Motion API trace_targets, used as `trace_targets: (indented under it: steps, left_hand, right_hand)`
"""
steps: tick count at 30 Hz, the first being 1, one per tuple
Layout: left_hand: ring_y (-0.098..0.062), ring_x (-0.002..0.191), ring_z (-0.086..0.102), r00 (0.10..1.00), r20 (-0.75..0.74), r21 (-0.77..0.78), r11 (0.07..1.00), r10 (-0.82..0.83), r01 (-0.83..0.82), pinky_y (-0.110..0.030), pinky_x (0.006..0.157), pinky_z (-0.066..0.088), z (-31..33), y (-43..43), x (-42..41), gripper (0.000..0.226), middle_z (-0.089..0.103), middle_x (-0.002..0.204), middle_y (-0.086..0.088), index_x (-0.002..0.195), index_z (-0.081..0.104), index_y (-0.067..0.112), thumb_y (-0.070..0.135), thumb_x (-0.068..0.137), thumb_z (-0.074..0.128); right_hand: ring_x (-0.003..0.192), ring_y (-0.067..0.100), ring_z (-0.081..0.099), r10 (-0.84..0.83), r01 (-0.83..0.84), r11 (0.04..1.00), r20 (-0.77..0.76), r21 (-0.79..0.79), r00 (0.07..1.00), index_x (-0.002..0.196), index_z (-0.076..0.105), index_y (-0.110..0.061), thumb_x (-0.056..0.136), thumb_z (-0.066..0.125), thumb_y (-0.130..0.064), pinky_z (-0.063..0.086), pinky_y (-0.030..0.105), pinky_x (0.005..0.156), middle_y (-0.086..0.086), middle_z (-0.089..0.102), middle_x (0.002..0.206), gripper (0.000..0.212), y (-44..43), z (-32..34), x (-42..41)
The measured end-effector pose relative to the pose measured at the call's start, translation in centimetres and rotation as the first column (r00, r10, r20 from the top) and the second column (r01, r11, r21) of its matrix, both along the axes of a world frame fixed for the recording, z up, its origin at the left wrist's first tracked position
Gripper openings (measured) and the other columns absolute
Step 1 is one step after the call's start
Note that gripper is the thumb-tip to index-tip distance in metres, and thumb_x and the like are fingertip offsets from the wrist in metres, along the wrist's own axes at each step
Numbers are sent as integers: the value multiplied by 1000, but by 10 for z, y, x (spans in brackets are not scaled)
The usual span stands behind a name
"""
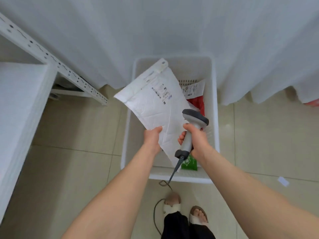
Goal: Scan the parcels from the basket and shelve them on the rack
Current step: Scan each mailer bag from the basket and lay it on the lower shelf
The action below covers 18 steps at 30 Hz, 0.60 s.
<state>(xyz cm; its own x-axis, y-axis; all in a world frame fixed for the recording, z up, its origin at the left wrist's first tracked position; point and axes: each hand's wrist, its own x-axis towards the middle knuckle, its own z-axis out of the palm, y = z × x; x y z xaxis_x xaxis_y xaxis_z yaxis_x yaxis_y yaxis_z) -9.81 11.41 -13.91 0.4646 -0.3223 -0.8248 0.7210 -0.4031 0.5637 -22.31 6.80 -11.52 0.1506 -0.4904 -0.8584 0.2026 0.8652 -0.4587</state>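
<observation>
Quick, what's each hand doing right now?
Left hand: closed, pinching the white padded envelope by its near edge.
Right hand: closed around the scanner handle.

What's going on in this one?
A person stands over a white basket of parcels. The left hand pinches the near edge of a white mailer, label side up, above the basket. The right hand grips a corded scanner, its head close to the mailer. A red parcel and a green parcel lie in the basket. The rack stands to the left.
</observation>
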Motion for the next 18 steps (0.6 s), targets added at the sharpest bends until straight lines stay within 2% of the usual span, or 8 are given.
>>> trace_targets:
  steps: [2, 5, 6, 9, 11, 13, 16, 18]
  left_hand:
    - [-30, 83, 66, 998, 45, -16, 999, -43, 44, -40, 71, 56, 39, 9, 11, 21, 68, 94, -14, 103, 62, 0, -9, 87, 52]
    - [-23, 65, 68, 991, 117, -27, 997, -66, 70, -30, 57, 55, 97, 25, 24, 14, 70, 76, -8, 88, 64, 4, -7, 83, 56]
    - [-23, 66, 68, 989, 136, -35, 997, -57, 62, -30, 59, 54, 117, 31, 27, 11, 70, 77, -9, 90, 64, 4, -4, 84, 58]
    - [-27, 83, 68, 985, 164, -105, 992, -47, 65, -39, 77, 54, 176, 49, 34, 7, 71, 91, -10, 94, 66, 7, 7, 87, 65]
    - [-30, 93, 66, 976, 210, -117, 989, -61, 87, -44, 86, 52, 216, 60, 38, 14, 69, 101, -14, 100, 66, 3, 6, 87, 65]
    - [-32, 98, 63, 959, 275, -103, 990, -67, 99, -47, 93, 50, 256, 70, 44, 21, 67, 101, -17, 107, 64, -2, 1, 86, 63]
    - [-28, 92, 61, 914, 393, -54, 990, -97, 129, -45, 92, 48, 312, 85, 54, 11, 66, 89, -12, 85, 66, 5, -4, 82, 61]
    - [-28, 91, 60, 893, 438, -55, 988, -105, 144, -46, 91, 49, 345, 96, 60, 13, 66, 95, -17, 87, 66, 4, -6, 81, 59]
  right_hand:
    - [44, 15, 52, -3, 3, 1000, 19, -22, 1000, 92, 57, -6, 88, 61, -4, 51, 26, 49, 4, 52, 51, 6, 6, 38, 2]
    - [45, 15, 51, -17, 20, 999, 75, -43, 997, 97, 57, -8, 88, 59, -1, 49, 26, 51, 4, 52, 53, 12, 18, 92, 7]
    - [45, 14, 50, -22, 26, 999, 90, -47, 996, 99, 58, -10, 87, 59, 1, 48, 26, 50, 3, 53, 53, 15, 23, 110, 8]
    - [45, 13, 51, 0, 10, 996, 120, -84, 993, 103, 59, -12, 86, 59, 4, 44, 25, 48, 2, 55, 52, 24, 38, 163, 9]
    - [48, 13, 52, 35, -20, 994, 132, -108, 991, 101, 60, -12, 85, 61, 4, 43, 26, 50, 1, 57, 53, 23, 45, 198, 6]
    - [51, 13, 54, 62, -43, 990, 144, -132, 988, 97, 61, -12, 84, 64, 3, 44, 26, 54, 1, 59, 56, 20, 49, 233, 4]
    - [54, 13, 54, 86, -56, 983, 163, -177, 983, 94, 61, -12, 83, 69, -1, 44, 26, 55, 1, 59, 59, 17, 54, 281, 1]
    - [56, 14, 53, 91, -54, 978, 178, -203, 980, 95, 61, -12, 83, 70, -4, 44, 27, 56, 2, 58, 63, 17, 58, 308, 0]
